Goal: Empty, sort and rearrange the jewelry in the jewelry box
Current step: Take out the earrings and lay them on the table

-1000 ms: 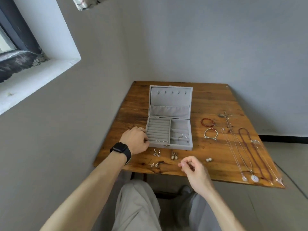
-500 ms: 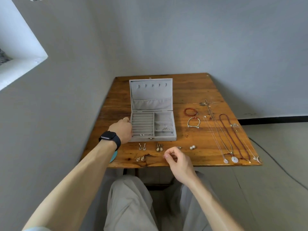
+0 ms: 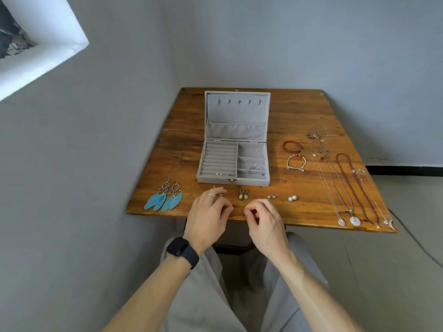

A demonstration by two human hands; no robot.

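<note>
The grey jewelry box (image 3: 233, 181) stands open on the wooden table (image 3: 179, 152). It holds a thin bangle (image 3: 251, 165) and small studs (image 3: 221, 174). Along the front edge lie blue feather earrings (image 3: 165, 200), drop earrings (image 3: 242, 195), a small stud pair (image 3: 271, 196) and pearl studs (image 3: 292, 198). My left hand (image 3: 208, 216) rests curled at the table edge over small earrings, one of which shows by its fingertips (image 3: 219, 193). My right hand (image 3: 261, 219) hovers beside it with thumb and forefinger together and nothing visible between them.
A red bead bracelet (image 3: 291, 146) and a cord bracelet (image 3: 296, 162) lie right of the box. Several long necklaces (image 3: 345, 188) stretch down the table's right side. A wall runs close on the left, and a cable (image 3: 419, 243) crosses the floor at right.
My left hand left the box's left side and came down to the front edge. My right hand shifted left toward it. The view tilted, revealing the feather earrings.
</note>
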